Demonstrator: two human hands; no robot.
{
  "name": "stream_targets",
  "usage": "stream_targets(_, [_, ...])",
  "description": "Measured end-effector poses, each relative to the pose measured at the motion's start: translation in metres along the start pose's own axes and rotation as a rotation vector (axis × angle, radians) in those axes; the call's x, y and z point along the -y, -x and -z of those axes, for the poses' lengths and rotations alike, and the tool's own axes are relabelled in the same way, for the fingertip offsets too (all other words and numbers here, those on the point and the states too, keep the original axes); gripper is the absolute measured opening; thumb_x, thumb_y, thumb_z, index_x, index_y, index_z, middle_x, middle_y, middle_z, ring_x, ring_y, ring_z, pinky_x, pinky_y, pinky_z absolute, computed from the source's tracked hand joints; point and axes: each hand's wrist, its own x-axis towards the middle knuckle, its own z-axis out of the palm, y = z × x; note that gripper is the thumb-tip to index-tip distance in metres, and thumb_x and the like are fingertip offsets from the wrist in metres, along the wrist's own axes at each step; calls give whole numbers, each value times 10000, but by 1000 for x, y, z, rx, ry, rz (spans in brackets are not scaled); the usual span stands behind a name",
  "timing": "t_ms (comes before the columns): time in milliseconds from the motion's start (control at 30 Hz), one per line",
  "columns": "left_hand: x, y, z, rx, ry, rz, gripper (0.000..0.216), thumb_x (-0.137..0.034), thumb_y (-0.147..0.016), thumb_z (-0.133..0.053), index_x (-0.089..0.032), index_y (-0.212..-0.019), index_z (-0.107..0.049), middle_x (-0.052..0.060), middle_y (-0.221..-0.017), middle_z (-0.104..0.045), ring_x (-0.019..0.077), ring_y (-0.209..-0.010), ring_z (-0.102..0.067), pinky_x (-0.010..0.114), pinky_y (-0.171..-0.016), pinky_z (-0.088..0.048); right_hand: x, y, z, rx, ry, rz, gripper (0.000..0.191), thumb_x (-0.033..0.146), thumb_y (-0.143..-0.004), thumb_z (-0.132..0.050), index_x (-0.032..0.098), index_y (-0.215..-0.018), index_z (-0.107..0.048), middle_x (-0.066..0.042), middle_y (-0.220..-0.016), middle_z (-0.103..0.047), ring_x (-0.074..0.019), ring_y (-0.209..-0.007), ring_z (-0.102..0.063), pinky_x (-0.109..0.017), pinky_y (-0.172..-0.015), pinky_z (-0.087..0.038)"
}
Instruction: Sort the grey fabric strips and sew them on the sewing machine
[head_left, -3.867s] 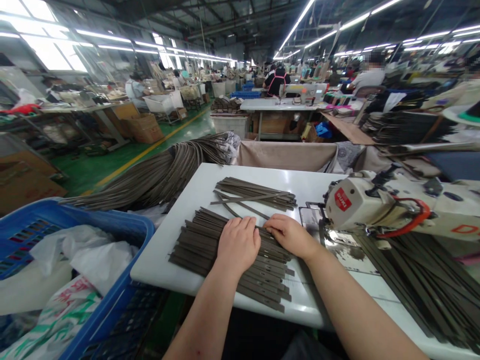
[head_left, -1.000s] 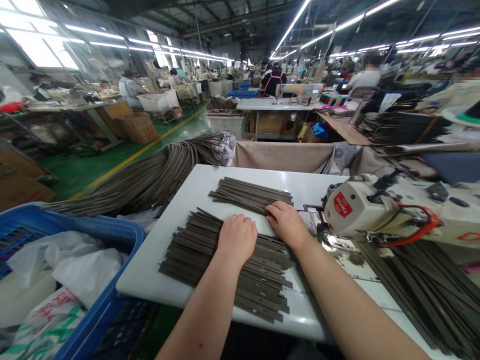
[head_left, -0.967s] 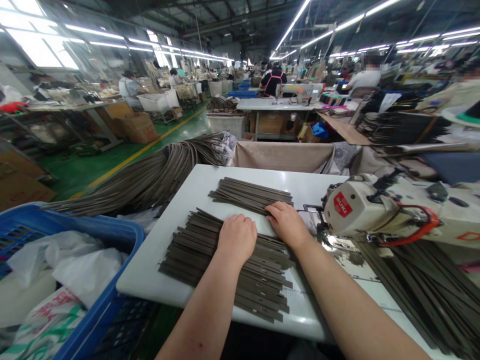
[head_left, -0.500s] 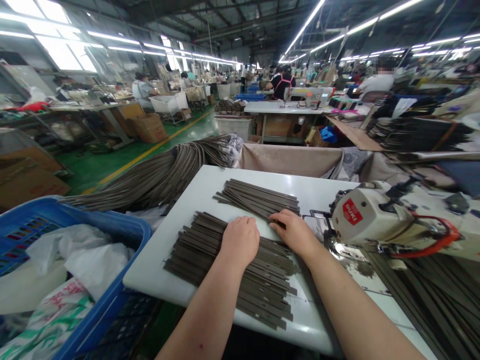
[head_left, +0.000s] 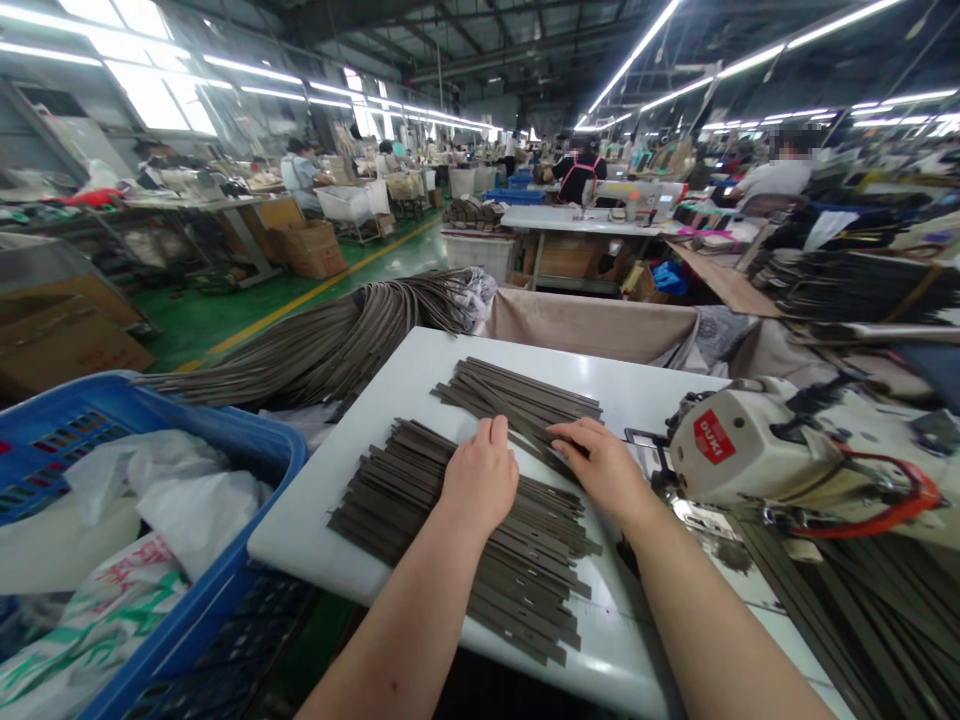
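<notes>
A wide stack of dark brown strips (head_left: 420,505) lies across the near part of the white table (head_left: 409,375). My left hand (head_left: 480,478) rests flat on this stack, fingers together and stretched forward. A smaller bundle of the same strips (head_left: 517,395) lies farther back. My right hand (head_left: 600,468) reaches to the near end of that bundle, and its fingertips press on the strips where the two piles meet. Whether the fingers pinch a strip is hidden.
A white sewing machine (head_left: 757,455) with a red label stands at the right, with more strips (head_left: 847,620) lying below it. A blue crate (head_left: 187,600) holding white bags sits at the left. Long brown bands (head_left: 330,340) hang off the table's far left corner. People work at distant tables.
The scattered strips of the far bundle have been gathered into a tidier pile. My right hand has shifted slightly forward along it; my left hand's fingers have stretched forward on the near stack.
</notes>
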Motion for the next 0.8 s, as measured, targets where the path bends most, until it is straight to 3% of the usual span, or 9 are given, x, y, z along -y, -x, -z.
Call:
stream_targets(67, [0, 0, 0, -6, -1, 7, 490, -290, -1039, -532, -211, -1510, -425, 117, -1278, -576, 234, -892, -667, 367, -780, -529, 5, 0, 1, 102, -66, 40, 204, 209, -948, -622, 222, -1070, -786, -57, -974, -717, -209, -936, -687, -330, -889, -541])
stream_targets(100, [0, 0, -1, 4, -4, -5, 435, -323, -1054, -512, -232, -1478, -476, 107, -1253, -576, 230, -878, -665, 363, -770, -526, 7, 1, 1, 157, -86, 59, 204, 198, -939, -630, 224, -1066, -787, -50, -959, -716, -203, -923, -685, -322, -873, -538])
stream_targets(167, [1, 0, -2, 27, -14, -36, 301, -365, -1084, -445, -227, -1258, -649, 96, -1157, -584, 232, -893, -662, 360, -782, -523, 10, 1, 1, 266, -100, 82, 201, 196, -939, -631, 227, -1056, -792, -38, -916, -711, -195, -889, -680, -312, -841, -530])
stream_targets(233, [2, -1, -3, 38, -23, -56, 362, -365, -1097, -395, -201, -1042, -713, 97, -1075, -582, 238, -921, -657, 364, -805, -523, 11, 2, 1, 334, -79, 76, 185, 240, -971, -616, 229, -1011, -797, -33, -877, -707, -192, -862, -677, -309, -820, -520])
stream_targets(400, [2, 1, -3, -12, -20, -88, 322, -311, -1064, -471, -179, -964, -747, 104, -1049, -591, 256, -987, -623, 405, -882, -518, 3, 1, 5, 232, 166, -36, 61, 247, -916, -703, 213, -930, -751, -50, -928, -692, -202, -855, -654, -317, -801, -508])
stream_targets(500, [3, 1, -3, -79, -47, -111, 277, -295, -1030, -535, -165, -916, -752, 120, -1063, -612, 294, -1098, -576, 451, -976, -488, 0, 2, 5, 262, 263, -50, 147, 177, -858, -743, 205, -1002, -733, -57, -973, -683, -203, -869, -648, -316, -811, -511])
stream_targets(600, [3, 1, -4, -54, -44, -134, 269, -269, -1039, -505, -152, -935, -724, 118, -1018, -629, 289, -1074, -585, 455, -995, -477, -1, 4, 2, 316, 245, -54, 207, 143, -866, -712, 213, -1060, -733, -51, -982, -688, -194, -871, -658, -309, -822, -515])
stream_targets(700, [2, 0, -5, -22, -27, -96, 209, -267, -1043, -510, -155, -1098, -677, 105, -1054, -626, 265, -993, -615, 427, -920, -501, 0, 5, 0, 370, 161, -44, 256, 118, -852, -706, 223, -1080, -754, -35, -947, -689, -183, -843, -665, -298, -806, -520])
stream_targets(800, [1, 0, -4, -12, -29, -84, 227, -340, -1049, -528, -191, -1142, -671, 101, -1146, -609, 257, -978, -618, 428, -904, -503, 2, 4, -1, 398, 75, 21, 168, 163, -913, -656, 237, -983, -789, -25, -869, -677, -179, -828, -670, -294, -796, -526])
